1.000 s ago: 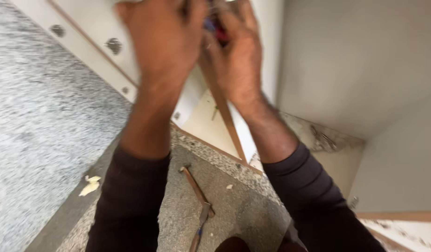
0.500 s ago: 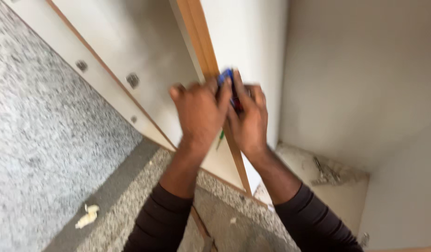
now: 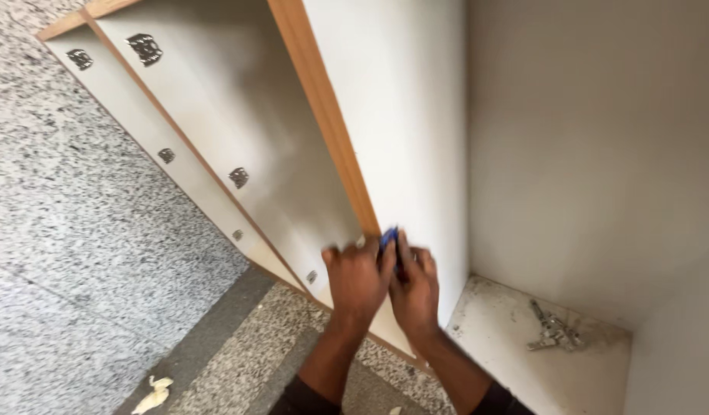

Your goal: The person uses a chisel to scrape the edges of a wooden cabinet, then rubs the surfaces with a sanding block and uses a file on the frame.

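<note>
Tool (image 3: 390,237), blue | clenched between left hand (image 3: 357,281) and right hand (image 3: 416,292) | against panel edge (image 3: 335,142)

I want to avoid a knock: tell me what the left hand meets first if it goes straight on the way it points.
The left hand points up the wooden panel edge, which it already touches beside the small blue tool. It would likely slide along that edge; depth is unclear.

Hinges (image 3: 553,332) lie right of panel (image 3: 324,123) (inside cabinet).
</note>
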